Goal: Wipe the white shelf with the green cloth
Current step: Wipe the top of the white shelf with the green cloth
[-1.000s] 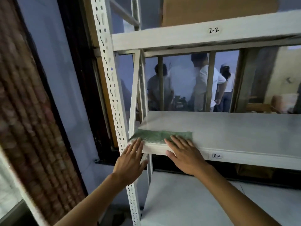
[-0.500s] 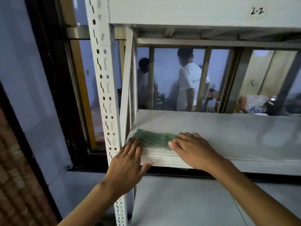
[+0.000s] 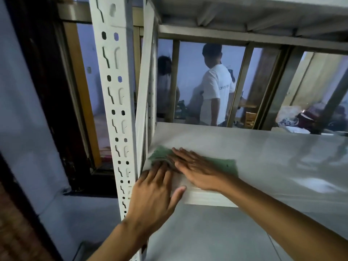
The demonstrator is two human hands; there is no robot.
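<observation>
The green cloth point(image 3: 228, 164) lies flat on the front left corner of the white shelf point(image 3: 263, 159). My right hand point(image 3: 195, 168) presses down on the cloth's middle with fingers spread and pointing left. My left hand point(image 3: 156, 193) rests at the shelf's front edge, its fingertips on the cloth's bunched left end and its thumb against the shelf lip. Part of the cloth is hidden under both hands.
A white perforated upright post point(image 3: 116, 110) stands just left of my left hand. Another shelf point(image 3: 244, 14) sits close above and a lower shelf point(image 3: 216, 238) below. Behind the rack, through a window frame, two people point(image 3: 214, 91) stand in another room.
Both hands have pushed further onto the shelf. The right hand now covers the cloth's middle, the cloth's left end has bunched, and the camera has moved closer and lower.
</observation>
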